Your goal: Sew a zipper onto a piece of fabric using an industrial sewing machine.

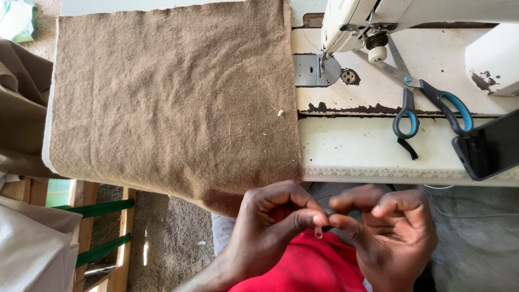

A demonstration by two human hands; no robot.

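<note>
My left hand (270,227) and my right hand (392,232) meet fingertip to fingertip below the table edge, over my red shirt (308,267). Between them they pinch a tiny clear object (318,232); what it is I cannot tell. A brown felt-like cloth (173,103) lies spread across the left of the sewing table and hangs over its front edge, just above my left hand. The white sewing machine (389,21) stands at the upper right, with its needle plate (313,70) beside the cloth's right edge.
Scissors with blue-and-black handles (427,103) lie on the worn white table (357,146). A dark phone (489,146) rests at the table's right front. Brown fabric (19,103) is heaped at left, with white cloth (32,243) and green bars (102,208) below.
</note>
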